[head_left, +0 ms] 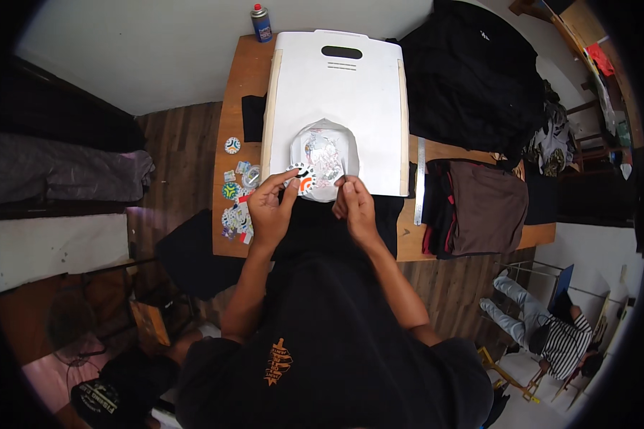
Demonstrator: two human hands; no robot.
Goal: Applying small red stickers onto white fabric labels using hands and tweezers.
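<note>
A small round sticker (304, 179), white-rimmed with black marks and an orange patch, is pinched between the thumb and fingers of the left hand (270, 211), held at the fingertips and tilted toward the right hand (355, 207). Just beyond both hands lies a rounded white sheet (324, 159) printed with a pale multicoloured design, flat on the white board (336, 93). The right hand's fingertips touch its near edge. The sticker overlaps the sheet's near-left edge; whether it touches cannot be told.
</note>
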